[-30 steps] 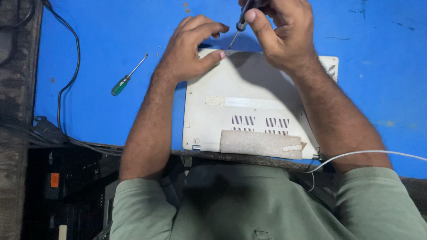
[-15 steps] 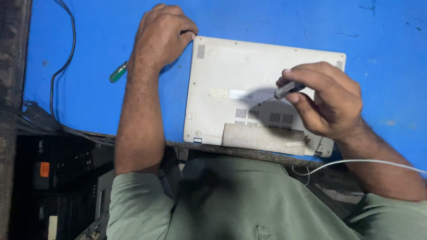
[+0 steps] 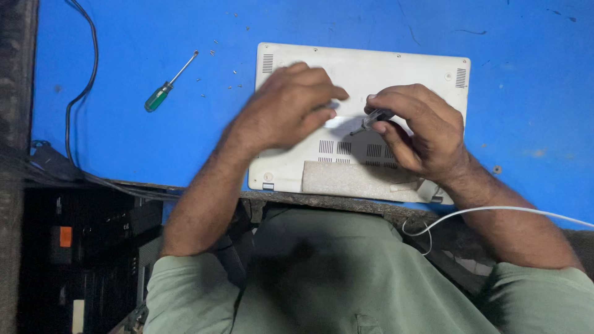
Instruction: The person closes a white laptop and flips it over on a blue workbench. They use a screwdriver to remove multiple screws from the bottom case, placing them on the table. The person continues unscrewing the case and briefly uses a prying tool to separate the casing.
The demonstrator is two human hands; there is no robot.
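Shifting: left hand [image 3: 288, 108] has left the laptop's far-left corner for its middle, fingers curled, grasping nothing.
Right hand [image 3: 421, 133]: gripping small screwdriver [image 3: 371, 119].
Laptop [image 3: 371, 68]: white, underside up, near table edge.

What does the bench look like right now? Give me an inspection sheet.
Surface: blue tabletop, scuffed, with a dark front edge.
Job's things: white laptop lying bottom side up, vents showing; small dark screwdriver over its middle.
Clutter: green-handled screwdriver lying left of the laptop; tiny loose screws scattered between them.
Grip: left hand rests on the laptop base, blurred; right hand pinches the small screwdriver.
Cables: black cable runs down the table's left side; white cable loops by the right forearm.
Surroundings: dark shelving below left with an orange part; the person's green shirt.
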